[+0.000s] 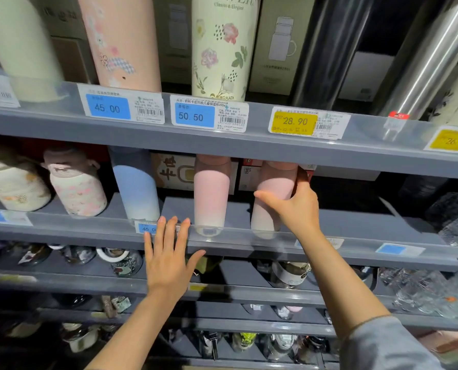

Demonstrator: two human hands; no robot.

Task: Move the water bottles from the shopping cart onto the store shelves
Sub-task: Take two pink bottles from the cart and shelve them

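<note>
My right hand (296, 205) grips a pink gradient water bottle (272, 193) that stands on the grey middle shelf (356, 252), thumb on its front and fingers behind it. A matching pink bottle (211, 193) stands just to its left, and a blue gradient bottle (137, 193) further left. With fingers straight and spread, my left hand (169, 259) lies flat against the shelf's clear front rail below the blue and pink bottles. The shopping cart is out of view.
The upper shelf (222, 140) carries tall floral bottles (221, 46), a steel flask (420, 62) and price tags. Floral jugs (76, 182) stand at the middle shelf's left, glassware (454, 222) at its right. Lower shelves hold several more bottles.
</note>
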